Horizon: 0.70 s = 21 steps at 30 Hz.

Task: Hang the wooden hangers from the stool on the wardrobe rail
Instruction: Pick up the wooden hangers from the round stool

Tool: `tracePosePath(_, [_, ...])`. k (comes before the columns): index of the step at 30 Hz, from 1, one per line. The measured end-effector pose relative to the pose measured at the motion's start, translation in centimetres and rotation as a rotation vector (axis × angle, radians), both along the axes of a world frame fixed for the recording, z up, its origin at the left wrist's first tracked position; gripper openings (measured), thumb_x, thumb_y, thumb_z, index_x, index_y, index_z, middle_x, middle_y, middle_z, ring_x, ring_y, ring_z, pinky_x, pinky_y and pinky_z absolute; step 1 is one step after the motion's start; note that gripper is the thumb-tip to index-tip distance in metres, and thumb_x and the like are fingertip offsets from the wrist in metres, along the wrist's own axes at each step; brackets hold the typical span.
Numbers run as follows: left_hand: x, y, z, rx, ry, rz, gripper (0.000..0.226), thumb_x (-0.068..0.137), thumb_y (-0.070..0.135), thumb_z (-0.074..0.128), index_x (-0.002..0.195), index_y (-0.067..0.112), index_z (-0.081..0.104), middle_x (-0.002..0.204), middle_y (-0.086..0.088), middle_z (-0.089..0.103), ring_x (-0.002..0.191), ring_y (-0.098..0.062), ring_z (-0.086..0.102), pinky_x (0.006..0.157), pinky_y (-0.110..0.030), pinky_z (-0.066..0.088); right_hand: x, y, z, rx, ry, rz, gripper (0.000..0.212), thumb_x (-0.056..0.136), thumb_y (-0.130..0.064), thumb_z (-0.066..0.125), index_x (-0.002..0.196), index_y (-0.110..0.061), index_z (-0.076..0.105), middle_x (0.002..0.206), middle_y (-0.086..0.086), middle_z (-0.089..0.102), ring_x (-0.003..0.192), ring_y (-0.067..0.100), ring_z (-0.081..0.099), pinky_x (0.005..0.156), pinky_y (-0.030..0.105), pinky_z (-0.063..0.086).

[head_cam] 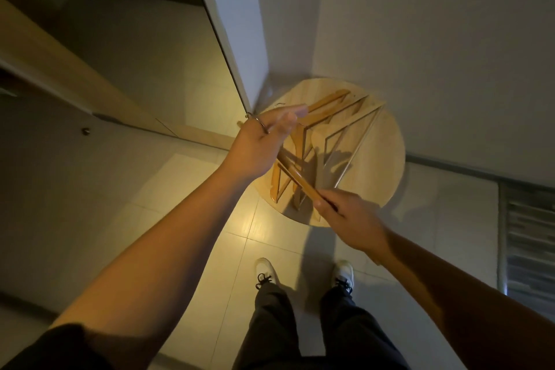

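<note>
1. Both bare forearms reach out over the tiled floor [192,198] and white shoes [265,272].
2. Left hand [261,144] is closed around a metal hook [260,123] of a wooden hanger [295,179].
3. Right hand [350,219] grips that hanger's arm.
4. More hangers [336,141] lie on the round wooden stool [381,159], beside the wardrobe door [237,24].

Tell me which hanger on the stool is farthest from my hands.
The pale hanger toward the far right of the stool. It lies flat and untouched, while the darker ones sit under the left hand and right hand.
</note>
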State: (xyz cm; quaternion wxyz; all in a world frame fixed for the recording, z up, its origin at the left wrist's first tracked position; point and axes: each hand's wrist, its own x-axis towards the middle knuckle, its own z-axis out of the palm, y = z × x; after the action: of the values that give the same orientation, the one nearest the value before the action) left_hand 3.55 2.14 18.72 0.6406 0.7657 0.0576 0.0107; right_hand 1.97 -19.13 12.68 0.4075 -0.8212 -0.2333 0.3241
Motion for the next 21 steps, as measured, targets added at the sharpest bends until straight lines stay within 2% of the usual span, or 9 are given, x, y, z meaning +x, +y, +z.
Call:
tracePosePath(2, [-0.6,0.9,-0.1,-0.01,-0.003,0.021,0.064,0.088,0.05,0.04,0.125,0.0,0.058,0.124,-0.008,0.063,0.118,-0.013,0.06,0.101,-0.021,0.044,0.0,0.8,-0.2,-0.026,0.068,0.052,0.024,0.1,-0.032,0.043,0.093,-0.019,0.062,0.068,-0.003,0.055,0.06,0.002,0.052,0.058,0.014,0.041])
tracePosePath(5, [-2.1,1.9,-0.4,0.053,0.037,0.043,0.066,0.089,0.048,0.028,0.126,0.002,0.056,0.123,-0.005,0.063,0.11,-0.006,0.063,0.093,-0.009,0.043,0.4,2.5,-0.7,-0.026,0.225,0.102,0.025,0.1,-0.034,0.042,0.089,-0.023,0.061,0.075,-0.005,0.058,0.071,0.006,0.056,0.066,0.021,0.044])
tracePosePath(7, [-3.2,2.5,-0.8,0.096,0.076,0.066,0.06,0.093,0.045,0.023,0.124,0.007,0.058,0.117,-0.002,0.066,0.108,-0.004,0.064,0.092,-0.005,0.041,1.6,3.7,-1.8,-0.028,0.186,0.037,0.029,0.1,-0.035,0.04,0.09,-0.02,0.063,0.083,-0.003,0.061,0.078,0.009,0.059,0.072,0.021,0.045])
tracePosePath(10, [-4.5,3.2,-1.9,0.137,0.158,0.082,0.047,0.102,0.027,0.022,0.122,0.01,0.061,0.112,0.007,0.067,0.106,0.007,0.061,0.088,0.002,0.036,4.8,5.2,-4.9,-0.253,-0.034,-0.138,0.03,0.101,-0.034,0.039,0.107,-0.016,0.062,0.098,-0.004,0.056,0.084,0.009,0.055,0.065,0.005,0.035])
tracePosePath(11, [-4.9,3.4,-2.4,0.154,0.18,0.088,0.046,0.102,0.025,0.023,0.12,0.011,0.063,0.111,0.01,0.067,0.106,0.009,0.06,0.088,0.002,0.036,5.9,5.6,-6.4,-0.35,-0.092,-0.191,0.031,0.101,-0.033,0.04,0.114,-0.014,0.061,0.107,-0.001,0.056,0.092,0.014,0.056,0.07,0.008,0.038])
tracePosePath(14, [-6.3,3.5,-3.9,0.207,0.202,0.097,0.045,0.1,0.035,0.028,0.112,0.02,0.069,0.11,0.015,0.068,0.108,0.007,0.059,0.089,-0.001,0.038,7.7,6.6,-11.7,-0.597,-0.069,-0.253,0.043,0.097,-0.03,0.044,0.133,-0.005,0.047,0.133,0.016,0.051,0.12,0.031,0.051,0.095,0.036,0.044])
tracePosePath(17, [-7.5,3.4,-5.0,0.236,0.23,0.117,0.044,0.093,0.045,0.026,0.105,0.034,0.067,0.107,0.022,0.067,0.108,0.008,0.058,0.087,0.002,0.037,7.7,7.1,-15.3,-0.72,0.002,-0.255,0.06,0.097,-0.033,0.049,0.144,-0.001,0.03,0.144,0.018,0.043,0.13,0.033,0.046,0.101,0.041,0.045])
tracePosePath(19, [-8.3,3.5,-5.5,0.231,0.247,0.13,0.044,0.092,0.047,0.026,0.105,0.037,0.066,0.104,0.028,0.066,0.108,0.012,0.057,0.085,0.003,0.036,7.4,7.4,-16.5,-0.778,-0.016,-0.227,0.059,0.095,-0.027,0.053,0.143,0.001,0.032,0.141,0.018,0.046,0.128,0.032,0.049,0.101,0.039,0.045])
tracePosePath(21, [-8.9,3.6,-5.7,0.21,0.262,0.133,0.046,0.092,0.047,0.026,0.107,0.034,0.067,0.101,0.032,0.066,0.108,0.014,0.056,0.084,0.005,0.035,7.3,7.5,-17.2,-0.782,0.0,-0.272,0.046,0.094,-0.019,0.052,0.135,0.0,0.042,0.132,0.018,0.054,0.12,0.032,0.055,0.094,0.038,0.047])
